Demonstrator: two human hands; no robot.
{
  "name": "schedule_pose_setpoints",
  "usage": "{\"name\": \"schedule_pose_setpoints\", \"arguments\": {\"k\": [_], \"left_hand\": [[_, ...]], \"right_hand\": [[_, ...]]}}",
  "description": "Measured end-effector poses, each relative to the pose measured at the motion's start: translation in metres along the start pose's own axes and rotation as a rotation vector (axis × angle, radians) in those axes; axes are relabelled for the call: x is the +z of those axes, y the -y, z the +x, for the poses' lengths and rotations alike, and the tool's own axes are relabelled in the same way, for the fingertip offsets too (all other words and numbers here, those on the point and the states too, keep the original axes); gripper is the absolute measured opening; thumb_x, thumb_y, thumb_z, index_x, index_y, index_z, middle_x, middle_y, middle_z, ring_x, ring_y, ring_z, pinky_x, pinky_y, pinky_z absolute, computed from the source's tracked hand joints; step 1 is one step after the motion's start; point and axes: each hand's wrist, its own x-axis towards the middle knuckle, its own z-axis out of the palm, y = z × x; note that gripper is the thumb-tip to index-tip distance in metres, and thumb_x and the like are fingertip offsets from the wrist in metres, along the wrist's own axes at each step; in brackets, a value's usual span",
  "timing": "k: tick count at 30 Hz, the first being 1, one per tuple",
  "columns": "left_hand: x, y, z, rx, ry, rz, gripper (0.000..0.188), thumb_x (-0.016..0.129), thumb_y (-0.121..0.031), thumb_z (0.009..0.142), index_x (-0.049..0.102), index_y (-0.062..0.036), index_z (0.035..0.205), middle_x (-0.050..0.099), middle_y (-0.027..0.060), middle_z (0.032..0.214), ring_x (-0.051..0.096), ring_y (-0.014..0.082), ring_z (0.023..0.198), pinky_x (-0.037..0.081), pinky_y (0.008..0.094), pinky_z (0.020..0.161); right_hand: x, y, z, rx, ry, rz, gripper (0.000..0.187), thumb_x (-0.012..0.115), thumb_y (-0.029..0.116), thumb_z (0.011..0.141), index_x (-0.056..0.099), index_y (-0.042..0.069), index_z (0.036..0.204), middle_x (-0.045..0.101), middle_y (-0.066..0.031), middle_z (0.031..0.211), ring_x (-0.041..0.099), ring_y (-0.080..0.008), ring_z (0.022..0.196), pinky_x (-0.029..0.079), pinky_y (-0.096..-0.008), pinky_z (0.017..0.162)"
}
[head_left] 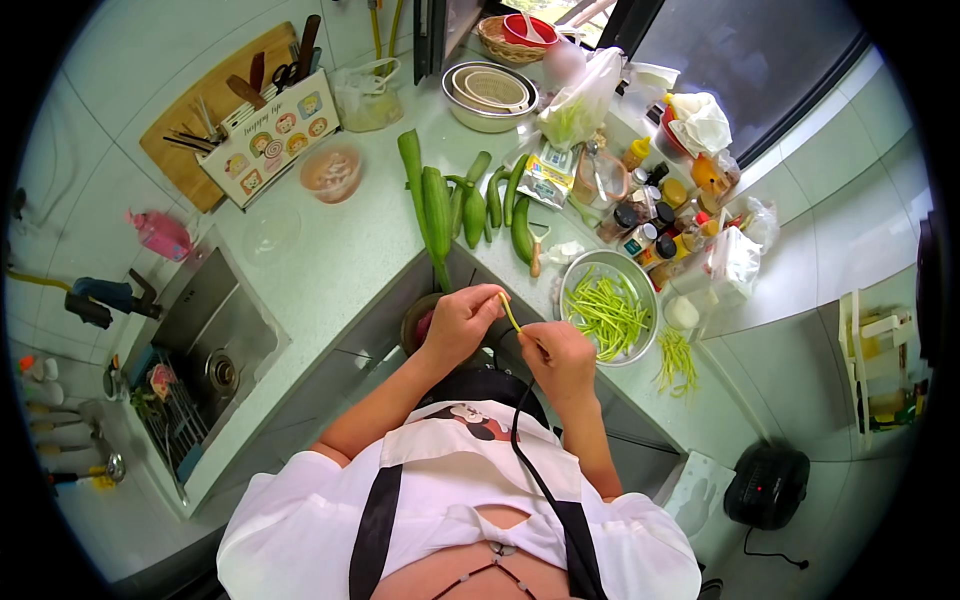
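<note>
A thin yellow-green vegetable stem (511,312) spans the gap between my two hands in front of my apron. My left hand (468,318) pinches its upper end between thumb and fingers. The lower end is gripped by my right hand (560,358), its fingers curled in. Just beyond my right hand, a round metal bowl (640,280) holds a heap of green stem pieces (605,318). More thin stems (677,362) lie on the counter to the right of the bowl. A wooden-handled peeler (536,258) rests left of the bowl.
Long green gourds (437,212) lie across the counter corner. Seasoning jars (640,238) crowd the right side. Stacked basins (490,100) stand at the back. A knife holder (270,140), a pinkish plastic bowl (331,170) and a sink (225,340) are on the left.
</note>
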Motion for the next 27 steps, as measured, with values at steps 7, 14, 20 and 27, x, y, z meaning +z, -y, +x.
{"name": "schedule_pose_setpoints", "arguments": {"k": [7, 14, 20, 27], "left_hand": [[-0.002, -0.018, 0.001, 0.137, 0.062, 0.097, 0.021, 0.057, -0.017, 0.092, 0.063, 0.0009, 0.101, 0.066, 0.009, 0.081, 0.062, 0.0117, 0.07, 0.049, 0.0246, 0.064], [-0.003, -0.015, 0.001, 0.087, 0.123, 0.133, 0.018, 0.059, -0.017, 0.092, 0.064, 0.0006, 0.096, 0.066, 0.0059, 0.076, 0.06, 0.0085, 0.067, 0.048, 0.0234, 0.061], [-0.001, -0.009, -0.001, 0.058, 0.12, 0.222, 0.016, 0.06, -0.014, 0.091, 0.065, 0.0018, 0.093, 0.065, 0.0048, 0.076, 0.059, 0.0075, 0.066, 0.048, 0.0227, 0.061], [-0.003, -0.01, 0.007, -0.042, 0.2, -0.259, 0.022, 0.059, -0.007, 0.092, 0.065, 0.0001, 0.111, 0.066, 0.0026, 0.085, 0.06, 0.0073, 0.072, 0.049, 0.0209, 0.068]], "right_hand": [[-0.001, -0.004, -0.002, 0.029, -0.035, 0.022, 0.011, 0.072, 0.004, 0.072, 0.066, 0.006, 0.08, 0.061, -0.0092, 0.068, 0.058, -0.0227, 0.056, 0.046, -0.0318, 0.051], [0.001, -0.006, -0.002, 0.011, -0.037, -0.017, 0.012, 0.072, 0.007, 0.071, 0.062, 0.009, 0.076, 0.059, -0.005, 0.066, 0.058, -0.0243, 0.059, 0.045, -0.0359, 0.053], [0.001, -0.004, -0.002, 0.027, -0.033, -0.013, 0.01, 0.071, 0.008, 0.073, 0.062, 0.008, 0.077, 0.061, -0.0058, 0.069, 0.06, -0.0247, 0.062, 0.046, -0.0358, 0.054], [0.004, -0.009, -0.001, 0.192, 0.009, -0.018, 0.007, 0.066, 0.014, 0.081, 0.062, 0.01, 0.085, 0.061, -0.0104, 0.066, 0.061, -0.0279, 0.059, 0.046, -0.0382, 0.052]]}}
